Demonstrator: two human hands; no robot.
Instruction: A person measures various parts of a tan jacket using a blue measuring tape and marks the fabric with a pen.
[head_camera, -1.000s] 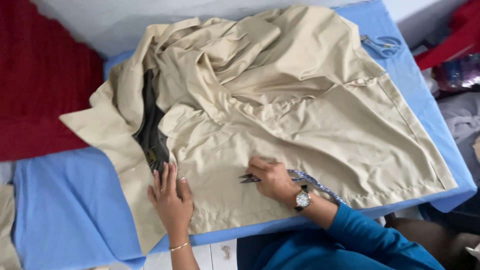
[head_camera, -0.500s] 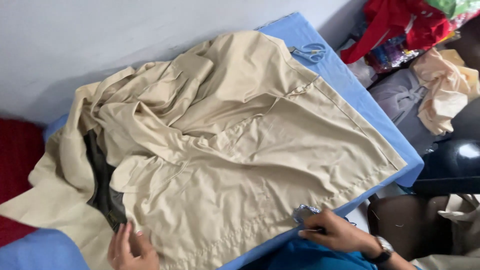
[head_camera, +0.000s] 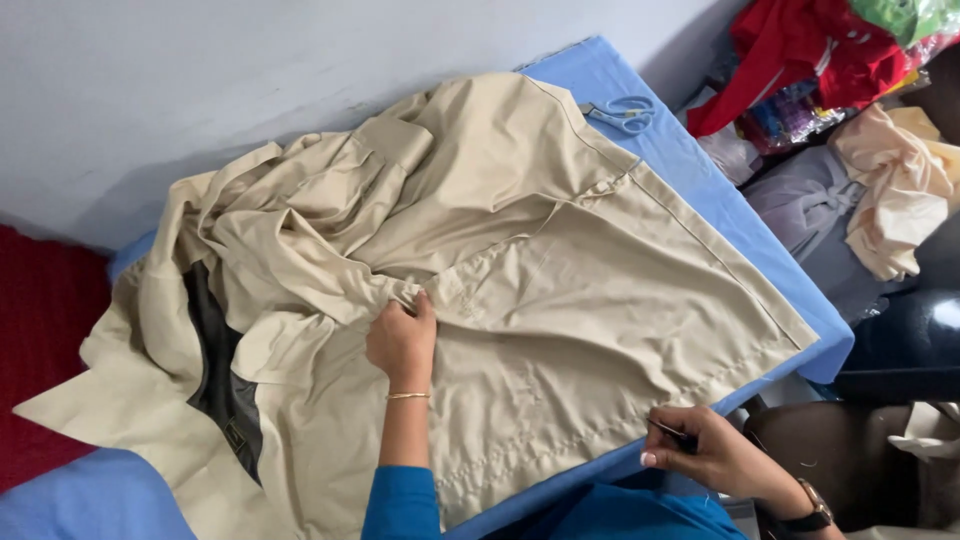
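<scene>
My blue tabletop (head_camera: 770, 270) carries the beige garment (head_camera: 560, 300) spread across it, with blue-handled scissors (head_camera: 622, 113) at the upper right.

Sleeves: bright blue, long, on both arms
Left hand (head_camera: 402, 340): thin gold bangle at the wrist
Right hand (head_camera: 700, 452): pale painted nails, dark-strapped wristwatch

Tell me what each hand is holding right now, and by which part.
The left hand grips a bunched fold near the middle of the beige garment. The right hand pinches a small dark tool at the garment's near hem; its kind cannot be told.
</scene>
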